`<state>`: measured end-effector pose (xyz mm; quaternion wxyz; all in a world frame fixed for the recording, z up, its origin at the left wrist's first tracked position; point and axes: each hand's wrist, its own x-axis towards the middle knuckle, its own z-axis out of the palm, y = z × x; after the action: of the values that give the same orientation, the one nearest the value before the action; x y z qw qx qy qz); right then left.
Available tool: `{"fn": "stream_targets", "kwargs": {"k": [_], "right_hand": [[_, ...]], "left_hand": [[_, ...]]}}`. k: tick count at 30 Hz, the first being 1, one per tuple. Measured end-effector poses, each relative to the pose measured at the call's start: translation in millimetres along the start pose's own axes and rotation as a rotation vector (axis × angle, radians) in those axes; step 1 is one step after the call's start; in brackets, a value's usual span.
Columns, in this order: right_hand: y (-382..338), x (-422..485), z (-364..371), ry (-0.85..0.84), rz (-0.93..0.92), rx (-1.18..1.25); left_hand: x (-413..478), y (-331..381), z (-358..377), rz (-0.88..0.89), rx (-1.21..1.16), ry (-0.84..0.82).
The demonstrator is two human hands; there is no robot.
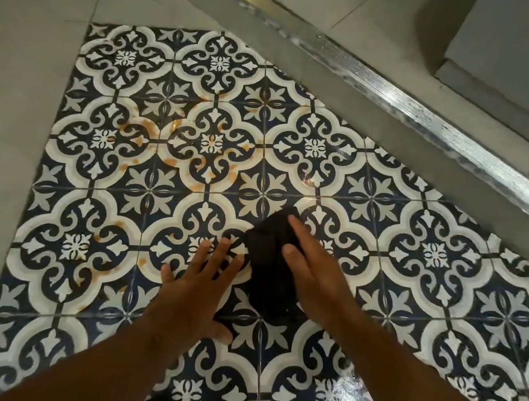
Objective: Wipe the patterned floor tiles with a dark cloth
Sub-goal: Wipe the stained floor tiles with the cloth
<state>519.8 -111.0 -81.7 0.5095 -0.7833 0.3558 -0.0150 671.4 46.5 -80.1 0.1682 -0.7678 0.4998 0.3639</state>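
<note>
Blue-and-white patterned floor tiles (310, 151) fill the middle of the view. Orange-brown stains (151, 128) spot the tiles in the upper left part of the pattern. A dark cloth (269, 257) lies folded on the tiles near the centre. My right hand (317, 275) presses flat on the cloth's right side, fingers pointing away from me. My left hand (197, 289) lies flat on the bare tiles just left of the cloth, fingers spread, holding nothing.
Plain grey floor (9, 110) borders the patterned tiles on the left. A metal door track (391, 93) on a grey sill runs diagonally along the right. A grey step or wall base (498, 36) stands at the top right. Tiles at the bottom right look wet and glossy.
</note>
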Motion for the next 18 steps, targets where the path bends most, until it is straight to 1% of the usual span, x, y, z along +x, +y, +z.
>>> {"fn": "stream_targets", "kwargs": {"k": [1,2,3,4,6,9,12,13,14,16,17,18], "right_hand": [[1.2,-8.0,-8.4,0.098,-0.036,-0.004],[7.1,-16.8,-15.3,0.203,-0.068,-0.063],[18.0,-25.0,-18.8,0.295,-0.066,-0.124],[27.7,-32.1,-19.4,0.342,-0.024,-0.149],[45.2,-40.0,-12.1,0.342,0.055,-0.258],[56.2,-43.5,5.8,0.345,0.014,-0.466],[57.8,-41.7,9.0,0.348,0.016,-0.537],[59.1,-42.1,8.2,0.345,0.015,-0.548],[59.6,-41.7,7.6,0.345,0.013,-0.556],[60.1,-41.9,8.3,0.331,0.010,-0.577],[60.8,-42.5,8.9,0.324,-0.003,-0.588],[61.8,-43.0,8.5,0.321,-0.019,-0.596]], "left_hand": [[-0.4,0.1,-0.5,0.001,0.009,0.002],[-0.6,0.7,-1.3,0.002,0.016,0.001],[-0.7,1.0,-2.3,0.003,0.017,-0.003],[-0.9,1.4,-3.3,0.000,0.010,-0.006],[-1.2,3.0,-5.3,-0.001,-0.003,-0.003],[-4.0,4.6,-5.1,0.026,-0.021,0.025],[-9.6,-2.6,-15.0,0.068,-0.068,0.036],[-7.6,-1.7,-20.7,0.067,-0.139,0.091],[-3.7,2.7,-25.7,0.050,-0.234,0.210],[8.6,27.4,-30.7,0.017,-0.395,0.512],[17.0,44.8,-31.9,0.029,-0.430,0.600],[26.5,63.3,-31.6,0.057,-0.449,0.636]]}}
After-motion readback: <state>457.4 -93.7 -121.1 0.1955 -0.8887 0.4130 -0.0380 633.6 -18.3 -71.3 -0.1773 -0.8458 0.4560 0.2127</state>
